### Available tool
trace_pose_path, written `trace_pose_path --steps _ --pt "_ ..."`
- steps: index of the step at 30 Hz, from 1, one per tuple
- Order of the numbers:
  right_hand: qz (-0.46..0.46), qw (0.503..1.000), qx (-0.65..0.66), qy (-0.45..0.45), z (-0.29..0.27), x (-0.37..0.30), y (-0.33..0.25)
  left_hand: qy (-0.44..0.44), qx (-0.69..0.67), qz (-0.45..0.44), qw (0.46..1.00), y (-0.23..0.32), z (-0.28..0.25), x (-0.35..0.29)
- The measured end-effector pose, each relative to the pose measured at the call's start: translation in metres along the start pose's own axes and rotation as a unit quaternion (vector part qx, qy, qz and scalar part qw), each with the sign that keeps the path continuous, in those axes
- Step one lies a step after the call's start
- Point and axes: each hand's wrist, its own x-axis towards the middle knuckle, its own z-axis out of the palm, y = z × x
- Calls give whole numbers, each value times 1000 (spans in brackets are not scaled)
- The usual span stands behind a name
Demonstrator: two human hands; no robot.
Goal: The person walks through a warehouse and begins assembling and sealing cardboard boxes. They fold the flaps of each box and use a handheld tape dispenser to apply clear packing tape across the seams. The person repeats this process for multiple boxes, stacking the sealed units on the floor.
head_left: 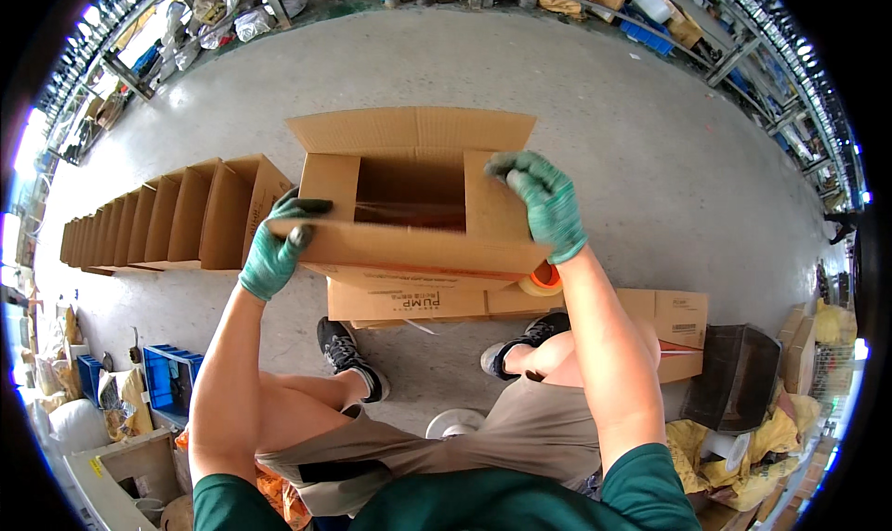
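The cardboard box (413, 192) is held above the concrete floor (650, 159), over a stack of flattened cartons (409, 301). Its lower part is hidden by the near flap, and a tape roll (541, 278) is half covered behind the right wrist. The left hand (277, 248) is clamped on the left flap; the right hand (544, 201) is curled over the right flap's top edge.

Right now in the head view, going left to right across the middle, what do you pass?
Row of folded cardboard boxes standing on the floor → left hand in a green glove → open cardboard box → right hand in a green glove → bare concrete floor.
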Motion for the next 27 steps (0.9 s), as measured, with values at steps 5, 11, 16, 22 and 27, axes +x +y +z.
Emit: trace_pose_path --steps 5,11,16,22,27 --pt "191 965 9 178 3 17 -28 161 91 -154 971 -25 20 1" --pt "138 984 -28 108 4 23 -31 164 34 -136 976 -8 26 5" --pt "21 957 -289 19 -9 -5 8 135 8 -107 985 -2 27 4" --pt "30 979 -201 4 3 -11 14 144 43 -66 986 -29 28 -1" --pt "27 957 -289 -6 13 -16 5 145 -84 -142 976 -28 34 -3"
